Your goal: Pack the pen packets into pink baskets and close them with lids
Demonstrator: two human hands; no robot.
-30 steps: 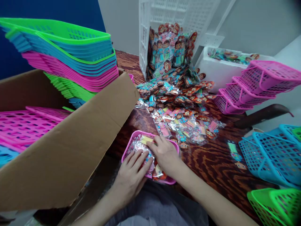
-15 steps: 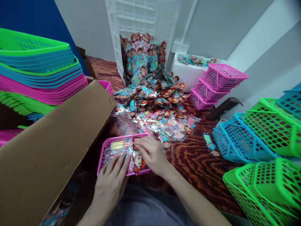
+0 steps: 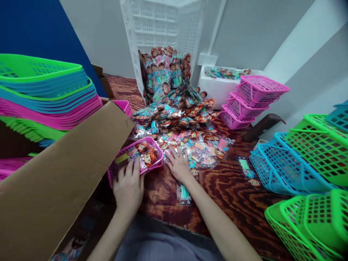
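Note:
A pink basket stands tilted beside the cardboard flap, with several clear packets inside showing red-haired doll faces. My left hand lies over its near side, fingers spread on the packets and rim. To the right of the basket, my right hand rests with fingers apart at the near edge of the loose packets. Whether its fingertips touch one is hard to tell. A single packet with a blue-green strip lies on the wooden table beneath my right wrist.
An open cardboard box and stacked coloured baskets fill the left. Behind the packet heap stands a white crate. Pink baskets, a dark cylindrical object, blue baskets and green baskets are on the right.
The pink basket has shifted up and left and turned, with my left hand still on it. My right hand has left the basket for the loose packets. A packet now shows near my right wrist.

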